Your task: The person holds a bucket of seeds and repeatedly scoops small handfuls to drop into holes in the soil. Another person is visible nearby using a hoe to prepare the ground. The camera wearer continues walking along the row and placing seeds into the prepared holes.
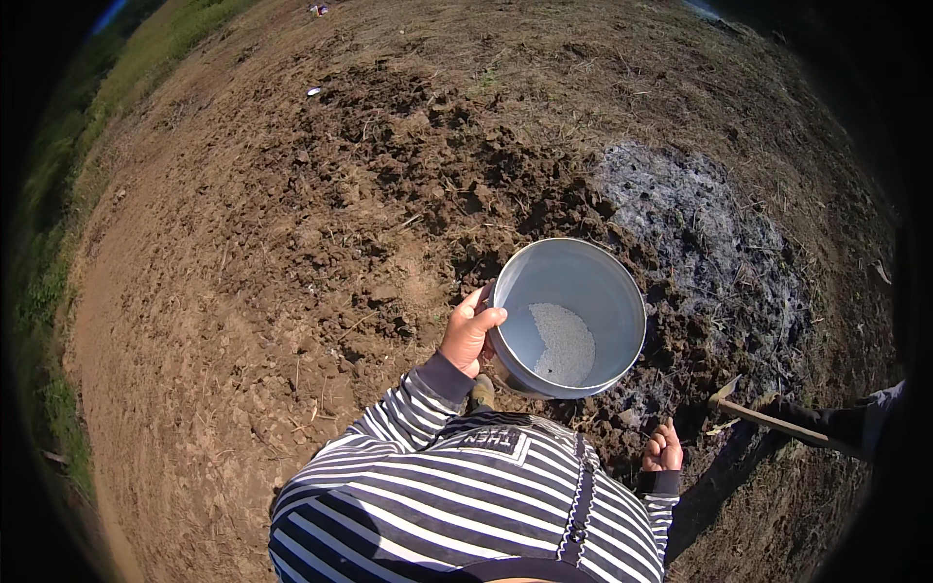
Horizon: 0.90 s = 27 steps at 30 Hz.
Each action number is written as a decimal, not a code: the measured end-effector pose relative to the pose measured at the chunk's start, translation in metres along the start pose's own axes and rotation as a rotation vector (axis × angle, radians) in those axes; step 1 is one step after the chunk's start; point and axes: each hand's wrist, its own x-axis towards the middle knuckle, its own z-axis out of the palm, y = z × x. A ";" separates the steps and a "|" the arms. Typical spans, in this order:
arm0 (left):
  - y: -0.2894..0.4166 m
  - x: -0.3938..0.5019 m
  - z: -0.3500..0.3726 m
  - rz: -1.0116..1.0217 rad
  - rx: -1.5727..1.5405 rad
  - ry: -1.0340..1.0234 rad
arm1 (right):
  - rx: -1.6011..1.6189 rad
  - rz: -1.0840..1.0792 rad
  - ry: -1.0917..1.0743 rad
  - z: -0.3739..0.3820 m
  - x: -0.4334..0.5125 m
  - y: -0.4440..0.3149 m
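My left hand [472, 331] grips the left rim of a round metal pot [510, 364], thumb over the edge and fingers outside. The pot tilts so that its inside faces me. Pale grey granules [565, 346] lie in a patch on its bottom, with one small dark speck among them. Lower and to the right, beside my striped jacket [452, 503], is my right hand [663, 446], its fingers curled in against the thumb. Whether it pinches something small is hidden. Dug brown soil [408, 291] lies under and beyond the pot.
A hoe [773, 421] with a wooden handle is at the right, by another person's dark-clothed leg [809, 419]. Grey ash [700, 218] covers ground beyond the pot to the right. A small white object [314, 92] lies on the far soil. Green plants [55, 291] edge the left.
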 end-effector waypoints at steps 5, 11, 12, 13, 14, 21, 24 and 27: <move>0.002 0.000 0.002 -0.006 0.007 -0.012 | -0.073 0.016 0.056 0.017 -0.007 0.008; -0.004 0.006 0.008 0.018 0.089 0.018 | -0.046 -0.003 0.054 0.025 -0.013 0.010; -0.006 0.008 0.004 0.015 0.092 0.011 | -0.032 -0.005 0.049 0.026 -0.015 0.012; -0.007 0.010 0.002 0.012 0.095 0.004 | -0.019 -0.008 0.044 0.026 -0.016 0.012; -0.010 0.011 0.003 0.014 0.081 -0.005 | 0.026 0.002 0.010 0.023 -0.017 0.011; -0.012 0.015 0.006 0.013 0.048 -0.034 | 0.003 -0.030 0.015 0.015 -0.022 0.016; -0.013 0.017 0.004 -0.001 0.057 -0.051 | -0.004 -0.040 0.050 0.014 -0.024 0.018; -0.017 0.021 0.001 -0.012 0.067 -0.068 | -0.016 -0.045 0.057 0.015 -0.027 0.020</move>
